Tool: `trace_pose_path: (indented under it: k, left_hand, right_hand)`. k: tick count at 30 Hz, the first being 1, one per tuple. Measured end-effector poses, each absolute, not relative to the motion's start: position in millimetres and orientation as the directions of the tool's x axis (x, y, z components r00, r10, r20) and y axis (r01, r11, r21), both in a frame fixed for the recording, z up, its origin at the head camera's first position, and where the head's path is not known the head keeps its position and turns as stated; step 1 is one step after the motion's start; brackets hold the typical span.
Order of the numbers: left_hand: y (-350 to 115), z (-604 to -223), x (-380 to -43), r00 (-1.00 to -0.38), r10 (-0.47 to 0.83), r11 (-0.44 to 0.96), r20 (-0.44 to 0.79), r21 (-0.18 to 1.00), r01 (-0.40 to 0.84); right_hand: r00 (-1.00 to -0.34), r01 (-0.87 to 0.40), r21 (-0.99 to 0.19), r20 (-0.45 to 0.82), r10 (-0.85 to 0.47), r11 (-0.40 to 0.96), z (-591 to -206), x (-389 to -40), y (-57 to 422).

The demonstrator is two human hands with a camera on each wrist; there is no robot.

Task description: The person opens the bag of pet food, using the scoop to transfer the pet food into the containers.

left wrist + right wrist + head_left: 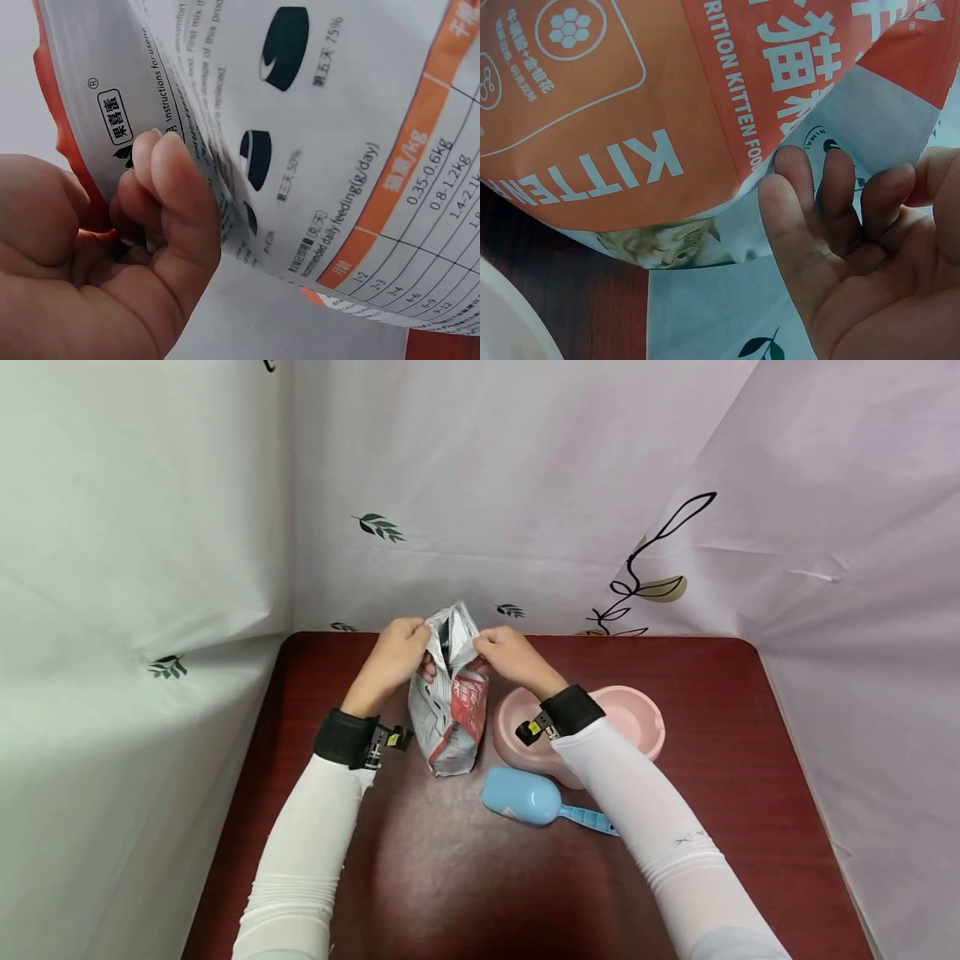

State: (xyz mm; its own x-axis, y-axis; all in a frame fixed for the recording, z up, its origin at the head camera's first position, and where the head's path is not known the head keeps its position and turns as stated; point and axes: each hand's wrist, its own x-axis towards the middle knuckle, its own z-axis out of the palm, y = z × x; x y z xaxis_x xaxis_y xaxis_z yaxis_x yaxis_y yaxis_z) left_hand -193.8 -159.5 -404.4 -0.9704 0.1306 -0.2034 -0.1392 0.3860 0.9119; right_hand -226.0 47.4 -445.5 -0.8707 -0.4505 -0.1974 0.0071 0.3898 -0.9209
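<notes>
A bag of kitten food (448,718) stands upright near the back of the table, its silvery mouth spread apart. My left hand (401,652) grips the left side of that mouth between thumb and curled fingers. On the opposite edge, my right hand (513,656) pinches the rim. The left wrist view shows the bag's back panel (300,150) with a feeding chart beside my left hand (127,247). Orange front printing (607,112) fills much of the right wrist view, with my right hand (855,240) at the bag's top edge. The bag's contents are hidden.
Right of the bag sits a pink double pet bowl (637,718), partly covered by my right forearm. A blue scoop (525,795) lies in front of it, its handle reaching under the right sleeve. Patterned white cloth (525,510) rises behind the dark red table (720,735).
</notes>
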Motion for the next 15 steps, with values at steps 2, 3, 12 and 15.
trace_pose_path:
  k: [2, 3, 12, 15]
  left_hand:
    - [-160, -404, -193, -0.972, 0.126, 0.393, -0.196, 0.910, -0.133]
    - [-160, -404, -193, -0.973, 0.125, 0.395, -0.193, 0.910, -0.129]
    - [-163, -398, -189, -0.986, 0.100, 0.451, -0.137, 0.889, -0.078]
    - [-165, -395, -187, -0.990, 0.088, 0.471, -0.112, 0.880, -0.057]
  right_hand:
    - [-0.872, -0.004, -0.919, -0.190, -0.451, 0.395, -445, -225, 49]
    - [-0.871, -0.010, -0.916, -0.188, -0.453, 0.400, -445, -225, 49]
    - [-0.903, -0.172, -0.873, -0.046, -0.427, 0.457, -427, -227, 58]
    - [-0.903, -0.209, -0.859, -0.014, -0.429, 0.468, -421, -228, 62]
